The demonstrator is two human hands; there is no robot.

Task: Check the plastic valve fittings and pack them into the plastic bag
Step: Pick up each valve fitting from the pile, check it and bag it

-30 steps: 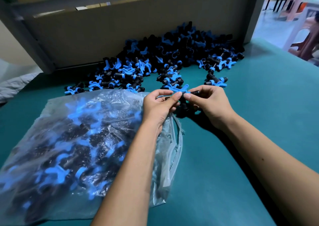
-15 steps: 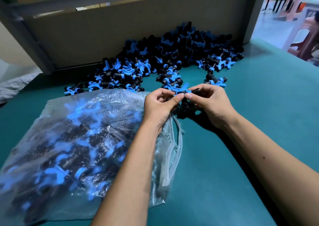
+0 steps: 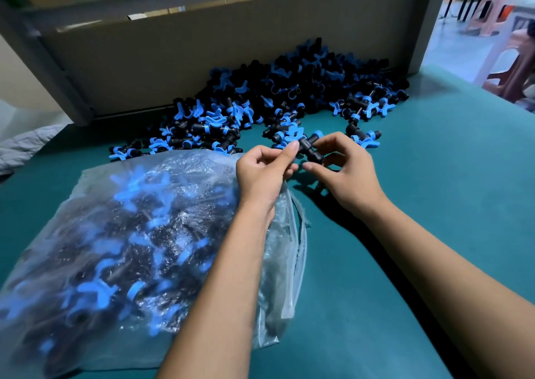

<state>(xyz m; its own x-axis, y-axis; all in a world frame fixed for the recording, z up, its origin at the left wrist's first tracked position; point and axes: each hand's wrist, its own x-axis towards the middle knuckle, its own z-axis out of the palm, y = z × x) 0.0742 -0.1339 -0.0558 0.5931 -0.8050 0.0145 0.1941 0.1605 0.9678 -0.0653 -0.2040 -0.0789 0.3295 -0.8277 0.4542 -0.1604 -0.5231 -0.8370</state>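
Fitting: we held one fitting [image 3: 308, 146] between both hands, above the worktop [image 3: 434, 175].
Left hand [image 3: 265, 170]: pinched its blue handle.
Right hand [image 3: 344, 167]: gripped its black body.
Bag [image 3: 130, 233]: its mouth lay just below-left, nearer our left hand.

table: teal top [image 3: 434, 175]
backboard: grey-brown panel [image 3: 202, 45] standing upright along the table's far edge
floor: pale and glossy [image 3: 451, 39], far right
seating: pink plastic stools [image 3: 489, 10] on that floor
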